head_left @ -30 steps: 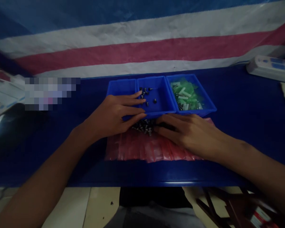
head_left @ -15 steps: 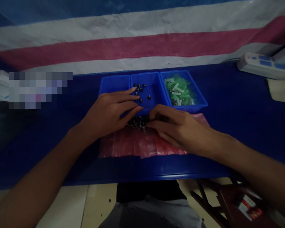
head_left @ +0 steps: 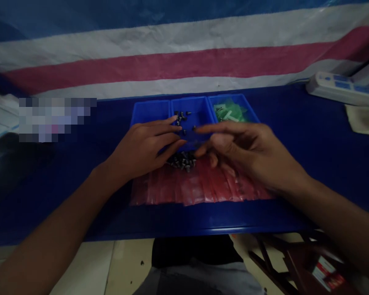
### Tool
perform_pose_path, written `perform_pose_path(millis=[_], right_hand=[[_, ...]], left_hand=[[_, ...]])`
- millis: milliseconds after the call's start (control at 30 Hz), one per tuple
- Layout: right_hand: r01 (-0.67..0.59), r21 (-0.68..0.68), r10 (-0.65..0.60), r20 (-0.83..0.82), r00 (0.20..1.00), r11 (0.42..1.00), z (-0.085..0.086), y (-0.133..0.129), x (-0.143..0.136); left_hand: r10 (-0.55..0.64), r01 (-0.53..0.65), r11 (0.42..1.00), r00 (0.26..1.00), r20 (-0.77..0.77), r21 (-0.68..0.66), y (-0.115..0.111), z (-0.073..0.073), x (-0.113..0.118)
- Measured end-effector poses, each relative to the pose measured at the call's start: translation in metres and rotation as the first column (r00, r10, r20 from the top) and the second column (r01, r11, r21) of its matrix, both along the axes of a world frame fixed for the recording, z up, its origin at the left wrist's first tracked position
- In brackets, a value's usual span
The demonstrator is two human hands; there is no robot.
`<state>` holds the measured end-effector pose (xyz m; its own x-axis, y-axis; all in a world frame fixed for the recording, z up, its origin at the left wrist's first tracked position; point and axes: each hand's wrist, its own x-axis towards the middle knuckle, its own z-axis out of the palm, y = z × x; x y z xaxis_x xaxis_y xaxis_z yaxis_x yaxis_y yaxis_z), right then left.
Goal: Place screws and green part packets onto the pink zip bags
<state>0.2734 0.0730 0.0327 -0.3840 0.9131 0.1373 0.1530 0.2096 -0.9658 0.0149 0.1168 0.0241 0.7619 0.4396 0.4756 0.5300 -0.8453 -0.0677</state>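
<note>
A pile of small black-headed screws point(head_left: 183, 162) lies on the pink plastic bags point(head_left: 184, 190) in front of the bins. My left hand point(head_left: 150, 143), fingers spread, rests over the front of the left and middle blue bins, with its thumb beside the pile. Above the bags, on the pile's right side, my right hand point(head_left: 242, 147) has its index finger stretched toward the middle blue bin point(head_left: 199, 107) and its other fingers half curled; nothing shows in it. Several loose screws point(head_left: 180, 116) are in that middle bin.
The right blue bin point(head_left: 252, 110) holds green plastic and white and metal pieces. At the left stands another blue bin point(head_left: 152, 110). A white power strip point(head_left: 341, 90) lies at the far right of the blue table point(head_left: 203, 223). Behind is a striped sheet point(head_left: 172, 63).
My right hand has lifted from the screw pile and opened, its index finger now extended over the middle bin's front. My left hand stays nearly in place. The view has shifted slightly.
</note>
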Motion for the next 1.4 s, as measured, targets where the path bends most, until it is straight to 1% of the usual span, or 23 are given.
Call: perform_pose_path(millis=[33,67,100,133,167,200,233,267,300,333,367,433,533,600,700,800,867,1000,1067,1133,1233,1333,1400], right_hand=[[0.076,0.103,-0.078,0.013,0.997,0.992,0.0,-0.002,0.001],[0.12,0.232,-0.136,0.056,0.989,0.965,0.0,-0.004,0.001],[0.111,0.377,-0.168,0.124,0.978,0.92,-0.001,-0.005,0.002],[0.045,0.514,-0.176,0.209,0.962,0.856,-0.003,-0.006,0.002],[-0.072,0.62,-0.157,0.308,0.938,0.781,-0.006,-0.006,0.003],[-0.212,0.682,-0.125,0.409,0.904,0.7,-0.009,-0.006,0.002],[-0.343,0.701,-0.098,0.507,0.856,0.625,-0.013,-0.005,0.002],[-0.445,0.691,-0.083,0.587,0.805,0.57,-0.017,-0.004,0.001],[-0.512,0.668,-0.082,0.647,0.758,0.54,-0.021,-0.003,0.0],[-0.547,0.645,-0.09,0.687,0.721,0.534,-0.024,-0.002,-0.002],[-0.556,0.63,-0.104,0.707,0.7,0.542,-0.026,-0.002,-0.003],[-0.546,0.622,-0.13,0.718,0.684,0.561,-0.027,-0.002,-0.005],[-0.536,0.627,-0.155,0.719,0.678,0.564,-0.027,-0.002,-0.006],[-0.54,0.616,-0.14,0.723,0.676,0.573,-0.028,-0.002,-0.006],[-0.543,0.608,-0.111,0.718,0.687,0.579,-0.031,0.001,-0.004],[-0.538,0.643,-0.081,0.679,0.73,0.545,-0.032,0.004,-0.003],[-0.536,0.653,-0.061,0.663,0.746,0.535,-0.032,0.005,-0.003],[-0.54,0.634,-0.08,0.686,0.723,0.553,-0.03,0.005,-0.003],[-0.522,0.635,-0.087,0.678,0.73,0.57,-0.031,0.005,-0.004],[-0.491,0.631,-0.065,0.65,0.757,0.6,-0.033,0.006,-0.005],[-0.416,0.603,0.017,0.554,0.832,0.68,-0.032,0.006,-0.004],[-0.264,0.535,0.065,0.363,0.93,0.803,-0.023,0.005,-0.004],[-0.164,0.391,0.082,0.217,0.973,0.905,-0.015,0.003,-0.004]], left_hand=[[0.0,0.0,1.0,1.0,0.003,0.005,0.0,0.0,0.0],[-0.004,0.004,1.0,1.0,0.007,0.011,0.0,0.0,0.001],[-0.008,0.008,1.0,1.0,0.015,0.017,0.0,0.0,0.001],[-0.011,0.01,1.0,1.0,0.021,0.02,-0.001,0.0,0.002],[-0.011,0.011,1.0,1.0,0.025,0.018,-0.001,-0.001,0.002],[-0.014,0.014,1.0,1.0,0.028,0.015,-0.001,-0.001,0.002],[-0.016,0.015,1.0,0.999,0.031,0.012,-0.001,-0.001,0.002],[-0.018,0.017,1.0,0.999,0.035,0.012,-0.001,-0.001,0.002],[-0.021,0.021,1.0,0.999,0.04,0.011,-0.001,-0.001,0.002],[-0.027,0.027,1.0,0.999,0.046,0.013,-0.001,-0.001,0.002],[-0.033,0.033,0.999,0.998,0.05,0.012,-0.001,-0.002,0.002],[-0.034,0.034,0.999,0.998,0.046,0.006,-0.001,-0.002,0.001],[-0.018,0.018,1.0,1.0,0.025,-0.002,0.0,-0.002,0.001],[-0.012,0.012,1.0,1.0,0.021,-0.001,0.0,-0.003,0.002],[-0.028,0.028,0.999,0.999,0.024,0.028,-0.001,-0.003,0.002],[-0.027,0.026,0.999,1.0,0.012,0.039,-0.001,-0.002,0.003],[-0.019,0.019,0.999,1.0,0.008,0.03,-0.001,-0.002,0.002],[-0.019,0.019,1.0,1.0,0.006,0.011,0.0,-0.002,0.002],[-0.024,0.024,0.999,1.0,0.006,0.031,0.0,-0.003,0.001],[-0.024,0.024,0.998,1.0,0.006,0.055,0.0,-0.003,0.001],[-0.008,0.008,0.999,1.0,-0.008,0.053,0.0,-0.003,0.001],[-0.012,0.013,0.998,1.0,-0.018,0.06,0.0,-0.002,0.001],[-0.018,0.02,0.997,1.0,-0.022,0.07,0.0,-0.002,0.002]])
